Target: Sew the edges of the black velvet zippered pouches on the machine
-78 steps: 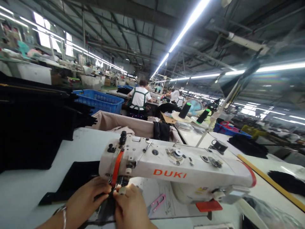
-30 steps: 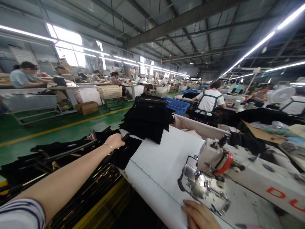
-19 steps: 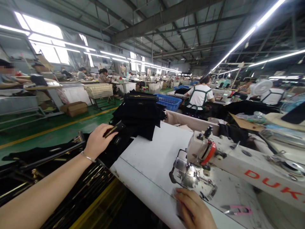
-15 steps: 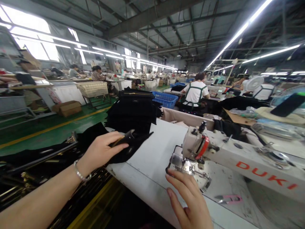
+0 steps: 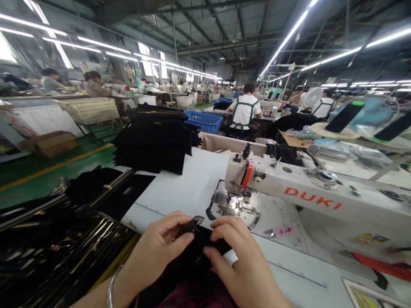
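A black fabric piece (image 5: 201, 252) hangs over the front edge of the white sewing table (image 5: 167, 194). My left hand (image 5: 163, 244) pinches its folded upper edge between thumb and fingers. On the right side of the same piece, my right hand (image 5: 239, 252) has its thumb and fingertips closed on the cloth. Just beyond my right hand stands the sewing machine (image 5: 314, 192), its metal plate (image 5: 237, 207) close to my knuckles. Pink-handled snips (image 5: 279, 232) lie on the table right of the plate.
A tall stack of black pieces (image 5: 154, 141) stands at the table's back left. Black pieces with gold zippers (image 5: 86, 239) fill the lower left. Behind are a blue basket (image 5: 205, 123) and a seated person (image 5: 245, 109). Thread cones (image 5: 345, 116) stand at right.
My left hand has brought the black piece from the left to the front of the table. My right hand has closed on its other side. The view has shifted right.
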`<state>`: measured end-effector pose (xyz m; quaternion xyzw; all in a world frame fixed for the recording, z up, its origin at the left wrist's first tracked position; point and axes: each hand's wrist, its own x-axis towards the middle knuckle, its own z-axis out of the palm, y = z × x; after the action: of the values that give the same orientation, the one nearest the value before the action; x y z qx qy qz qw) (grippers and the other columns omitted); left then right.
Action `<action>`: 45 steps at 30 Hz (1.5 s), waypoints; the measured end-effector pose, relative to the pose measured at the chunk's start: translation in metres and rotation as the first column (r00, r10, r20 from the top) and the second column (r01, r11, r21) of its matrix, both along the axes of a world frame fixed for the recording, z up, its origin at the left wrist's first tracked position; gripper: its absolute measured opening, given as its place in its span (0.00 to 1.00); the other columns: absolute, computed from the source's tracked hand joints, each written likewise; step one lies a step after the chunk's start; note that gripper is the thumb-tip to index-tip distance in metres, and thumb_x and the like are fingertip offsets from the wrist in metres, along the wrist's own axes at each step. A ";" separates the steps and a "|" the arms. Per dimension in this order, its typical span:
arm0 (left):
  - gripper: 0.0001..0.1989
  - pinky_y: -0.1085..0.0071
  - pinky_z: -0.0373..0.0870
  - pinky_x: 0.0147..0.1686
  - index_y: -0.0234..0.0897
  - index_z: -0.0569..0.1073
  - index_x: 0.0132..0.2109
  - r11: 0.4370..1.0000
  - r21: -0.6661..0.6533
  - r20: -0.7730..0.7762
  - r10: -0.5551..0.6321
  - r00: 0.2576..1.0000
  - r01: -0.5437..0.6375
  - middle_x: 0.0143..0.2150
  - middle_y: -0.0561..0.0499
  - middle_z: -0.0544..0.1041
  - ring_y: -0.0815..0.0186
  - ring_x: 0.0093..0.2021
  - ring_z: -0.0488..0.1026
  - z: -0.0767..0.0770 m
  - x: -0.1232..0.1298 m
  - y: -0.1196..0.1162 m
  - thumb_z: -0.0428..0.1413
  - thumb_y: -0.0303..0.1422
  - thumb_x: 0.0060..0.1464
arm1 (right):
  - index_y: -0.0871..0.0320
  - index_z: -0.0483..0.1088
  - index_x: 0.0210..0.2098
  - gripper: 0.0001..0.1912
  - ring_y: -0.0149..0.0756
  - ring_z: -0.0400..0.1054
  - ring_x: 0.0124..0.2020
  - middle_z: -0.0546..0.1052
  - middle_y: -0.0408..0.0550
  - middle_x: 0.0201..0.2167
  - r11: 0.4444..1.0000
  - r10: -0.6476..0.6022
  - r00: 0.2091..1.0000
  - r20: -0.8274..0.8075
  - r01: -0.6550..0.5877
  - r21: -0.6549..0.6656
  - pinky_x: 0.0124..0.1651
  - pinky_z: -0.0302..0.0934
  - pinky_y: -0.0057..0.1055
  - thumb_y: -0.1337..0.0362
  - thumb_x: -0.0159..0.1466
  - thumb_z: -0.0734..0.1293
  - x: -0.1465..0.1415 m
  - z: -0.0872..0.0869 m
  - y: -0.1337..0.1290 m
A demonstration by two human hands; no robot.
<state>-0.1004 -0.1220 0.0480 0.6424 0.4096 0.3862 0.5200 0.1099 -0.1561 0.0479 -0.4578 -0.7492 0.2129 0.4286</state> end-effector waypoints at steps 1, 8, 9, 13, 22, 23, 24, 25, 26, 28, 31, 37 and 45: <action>0.08 0.73 0.68 0.48 0.39 0.76 0.47 1.000 -0.012 0.013 0.003 1.000 -0.002 0.41 0.52 0.75 0.65 0.44 0.72 -0.001 0.001 -0.001 0.58 0.33 0.60 | 0.53 0.70 0.37 0.06 0.41 0.66 0.49 0.73 0.46 0.48 1.000 0.007 1.000 0.005 -0.007 -0.010 0.51 0.61 0.40 0.71 0.63 0.67 0.002 0.000 -0.001; 0.10 0.73 0.70 0.44 0.38 0.75 0.46 0.974 -0.226 0.118 0.051 0.992 -0.024 0.40 0.52 0.76 0.65 0.42 0.72 -0.005 0.006 -0.008 0.61 0.36 0.58 | 0.49 0.76 0.35 0.05 0.36 0.71 0.43 0.78 0.40 0.41 0.987 -0.041 0.993 -0.110 0.023 -0.160 0.47 0.64 0.33 0.67 0.63 0.68 0.005 0.001 -0.003; 0.10 0.73 0.69 0.42 0.37 0.75 0.45 0.970 -0.243 0.115 0.059 0.992 -0.029 0.38 0.52 0.76 0.65 0.41 0.72 -0.006 0.007 -0.008 0.61 0.37 0.58 | 0.50 0.76 0.33 0.04 0.35 0.71 0.41 0.78 0.40 0.39 0.981 -0.067 0.989 -0.130 0.042 -0.191 0.46 0.64 0.32 0.67 0.62 0.69 0.005 0.001 -0.004; 0.10 0.75 0.67 0.36 0.36 0.75 0.41 0.965 -0.256 0.083 0.081 0.993 -0.058 0.35 0.52 0.74 0.67 0.36 0.69 -0.009 0.008 -0.010 0.61 0.38 0.57 | 0.53 0.73 0.27 0.05 0.35 0.72 0.37 0.78 0.40 0.35 0.940 -0.158 0.976 -0.152 0.102 -0.326 0.42 0.63 0.31 0.65 0.59 0.71 0.004 0.004 -0.006; 0.11 0.75 0.64 0.33 0.35 0.75 0.38 0.963 -0.269 -0.035 0.003 0.999 -0.013 0.32 0.54 0.71 0.69 0.32 0.66 0.003 0.006 0.000 0.59 0.40 0.58 | 0.55 0.67 0.29 0.05 0.30 0.68 0.30 0.74 0.38 0.27 0.927 -0.077 0.993 -0.095 0.036 -0.373 0.34 0.62 0.26 0.71 0.59 0.67 0.003 0.007 -0.009; 0.12 0.75 0.64 0.33 0.35 0.75 0.39 0.958 -0.286 -0.071 -0.057 0.996 0.034 0.32 0.54 0.72 0.68 0.32 0.66 0.008 0.003 0.006 0.59 0.41 0.57 | 0.55 0.70 0.32 0.06 0.29 0.69 0.31 0.75 0.38 0.29 0.941 0.028 0.992 -0.120 -0.066 -0.332 0.35 0.62 0.25 0.73 0.59 0.65 0.004 0.006 -0.011; 0.12 0.75 0.64 0.33 0.35 0.75 0.39 0.948 -0.305 -0.116 -0.135 0.984 0.094 0.32 0.54 0.72 0.68 0.32 0.67 0.011 0.000 0.014 0.58 0.41 0.57 | 0.54 0.72 0.37 0.11 0.29 0.71 0.34 0.77 0.39 0.33 0.941 0.157 0.976 -0.150 -0.194 -0.276 0.38 0.64 0.24 0.75 0.59 0.63 0.006 0.003 -0.012; 0.13 0.75 0.65 0.33 0.35 0.75 0.40 0.932 -0.323 -0.165 -0.226 0.960 0.164 0.33 0.54 0.73 0.68 0.33 0.67 0.014 -0.003 0.024 0.58 0.42 0.57 | 0.53 0.72 0.43 0.18 0.28 0.72 0.38 0.78 0.40 0.38 0.924 0.280 0.946 -0.166 -0.312 -0.220 0.42 0.65 0.23 0.78 0.59 0.60 0.007 -0.001 -0.013; 0.14 0.75 0.65 0.34 0.35 0.75 0.40 0.916 -0.328 -0.224 -0.315 0.922 0.233 0.34 0.54 0.74 0.67 0.34 0.68 0.015 -0.005 0.034 0.57 0.42 0.58 | 0.53 0.72 0.48 0.24 0.28 0.72 0.42 0.78 0.41 0.43 0.904 0.367 0.918 -0.154 -0.390 -0.173 0.46 0.65 0.23 0.79 0.59 0.59 0.008 -0.007 -0.014; 0.15 0.75 0.66 0.34 0.35 0.74 0.39 0.899 -0.262 -0.414 -0.432 0.801 0.350 0.34 0.53 0.75 0.66 0.34 0.70 0.009 -0.004 0.058 0.53 0.43 0.60 | 0.52 0.69 0.55 0.27 0.30 0.71 0.46 0.76 0.44 0.48 0.909 0.404 0.915 -0.015 -0.403 -0.101 0.48 0.65 0.25 0.80 0.61 0.58 0.008 -0.025 -0.011; 0.14 0.74 0.65 0.31 0.35 0.73 0.34 0.898 -0.050 -0.704 -0.342 0.623 0.437 0.31 0.53 0.74 0.65 0.32 0.70 -0.014 0.013 0.093 0.51 0.40 0.60 | 0.55 0.71 0.53 0.18 0.36 0.70 0.39 0.76 0.48 0.41 0.966 0.208 0.906 0.369 -0.249 0.066 0.40 0.67 0.30 0.73 0.66 0.62 0.006 -0.055 0.006; 0.06 0.54 0.62 0.52 0.33 0.72 0.41 0.866 0.367 -0.771 0.079 0.631 0.340 0.47 0.39 0.73 0.49 0.52 0.66 -0.060 0.079 0.152 0.56 0.31 0.58 | 0.59 0.74 0.45 0.09 0.44 0.68 0.48 0.76 0.52 0.42 0.969 -0.037 0.773 0.633 -0.126 0.211 0.48 0.65 0.38 0.71 0.66 0.66 0.020 -0.079 0.071; 0.09 0.58 0.68 0.52 0.32 0.74 0.47 0.757 0.484 -0.729 0.071 0.681 0.440 0.47 0.40 0.76 0.54 0.50 0.72 -0.076 0.111 0.154 0.52 0.29 0.63 | 0.61 0.74 0.47 0.12 0.41 0.70 0.49 0.78 0.53 0.43 0.973 -0.049 0.787 0.614 -0.100 0.206 0.53 0.64 0.39 0.73 0.66 0.64 0.065 -0.082 0.081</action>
<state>0.0105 0.0321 -0.0281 0.9143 0.3527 0.1628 0.1152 0.1754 -0.0747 -0.0339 -0.4399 -0.8732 -0.0293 0.2077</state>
